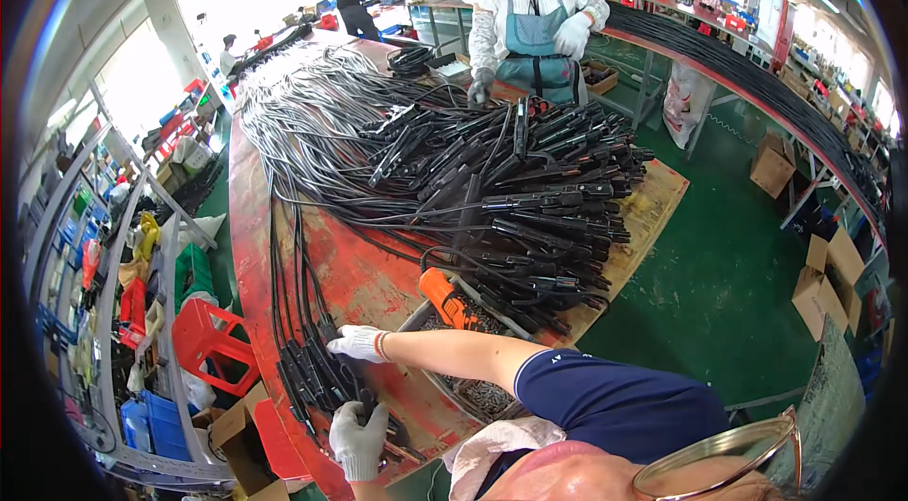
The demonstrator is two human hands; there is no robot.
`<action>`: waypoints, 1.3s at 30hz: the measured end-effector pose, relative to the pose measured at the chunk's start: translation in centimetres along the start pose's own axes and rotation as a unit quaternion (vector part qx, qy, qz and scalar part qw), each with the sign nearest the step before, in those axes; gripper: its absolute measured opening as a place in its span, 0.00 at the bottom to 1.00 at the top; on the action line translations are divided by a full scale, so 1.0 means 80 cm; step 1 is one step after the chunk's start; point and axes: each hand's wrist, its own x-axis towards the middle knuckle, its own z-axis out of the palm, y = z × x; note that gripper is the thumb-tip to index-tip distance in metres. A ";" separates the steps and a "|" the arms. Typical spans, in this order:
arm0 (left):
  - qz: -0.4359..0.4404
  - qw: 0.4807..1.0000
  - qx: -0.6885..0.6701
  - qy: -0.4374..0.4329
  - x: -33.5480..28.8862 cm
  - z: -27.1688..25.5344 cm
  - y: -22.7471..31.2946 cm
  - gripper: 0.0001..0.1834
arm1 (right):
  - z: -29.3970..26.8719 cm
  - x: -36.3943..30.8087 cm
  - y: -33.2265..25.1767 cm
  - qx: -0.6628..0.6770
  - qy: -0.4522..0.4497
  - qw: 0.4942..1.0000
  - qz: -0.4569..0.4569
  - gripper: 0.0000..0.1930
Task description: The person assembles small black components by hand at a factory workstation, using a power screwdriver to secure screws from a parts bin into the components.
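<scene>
Found the right hand at seven o'clock, gloved in white, reaching in from a dark-blue sleeve near five, with fingers bent over the upper part of a bundle of black cable ends. Could not tell a firm pinch from a light touch there. Saw the left hand lower down at seven, also gloved in white, with thumb set apart from the fingers and fingertips against the bundle's lower right side; could not make out any closed hold. Placed the bundle itself between seven and eight o'clock, flat on the worn red table, with thin black cables running up from it toward the wide spread of grey cables at ten.

Noted a far larger heap of black connectors from the centre toward three, partly over a pale wooden board. Saw an orange power tool near six, among small metal pieces.

Spotted a co-worker at one o'clock across the table, with a grey glove at the heap's edge and a white glove raised beside the apron. Made out a red stool at eight and open cardboard boxes between three and four, on the green floor.
</scene>
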 end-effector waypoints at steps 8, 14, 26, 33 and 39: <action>0.099 0.991 -0.005 0.090 0.029 0.016 0.054 0.20 | -0.099 -0.042 -0.047 0.230 -0.076 0.970 0.026 0.14; 0.014 0.951 -0.310 -0.003 0.057 0.077 0.062 0.29 | -0.143 -0.053 -0.067 0.072 -0.102 0.992 0.030 0.12; -0.088 0.819 -0.558 0.101 0.021 0.065 0.011 0.28 | -0.009 -0.031 -0.054 0.517 -0.061 0.853 0.031 0.14; -0.064 0.802 -0.561 0.195 0.025 0.050 -0.005 0.25 | 0.040 -0.077 -0.078 0.373 -0.028 0.927 -0.028 0.18; -0.062 0.840 -0.506 0.185 0.030 0.052 0.010 0.24 | 0.017 -0.076 -0.083 0.414 0.001 0.909 -0.038 0.18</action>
